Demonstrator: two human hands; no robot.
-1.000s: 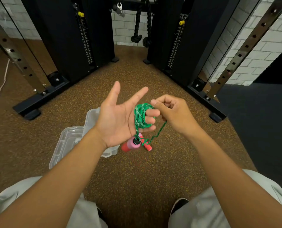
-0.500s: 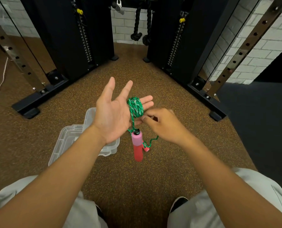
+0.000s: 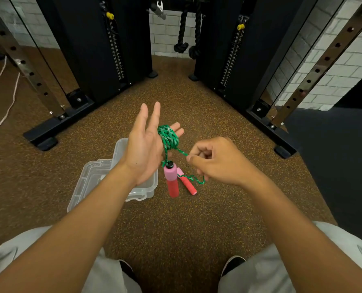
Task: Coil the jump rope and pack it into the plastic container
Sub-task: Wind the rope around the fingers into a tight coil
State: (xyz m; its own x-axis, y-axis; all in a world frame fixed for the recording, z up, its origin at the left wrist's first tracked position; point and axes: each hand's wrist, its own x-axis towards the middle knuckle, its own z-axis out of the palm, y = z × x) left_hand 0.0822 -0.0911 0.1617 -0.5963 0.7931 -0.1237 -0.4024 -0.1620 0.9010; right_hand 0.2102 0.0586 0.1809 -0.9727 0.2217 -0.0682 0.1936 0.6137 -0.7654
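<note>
Coiled: most of the rope [image 3: 169, 138], wound round the flat left hand's [image 3: 143, 144] fingers.
Left: short tail pinched by right hand [image 3: 216, 160]; both handles [image 3: 171, 180] loose.
Container [image 3: 95, 176]: open, unpacked.

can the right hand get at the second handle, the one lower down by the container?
Probably yes. The right hand pinches the green rope just above that second handle, and nothing lies between them. But its grip is taken, so it would have to let go of the rope first or slide down it.
</note>
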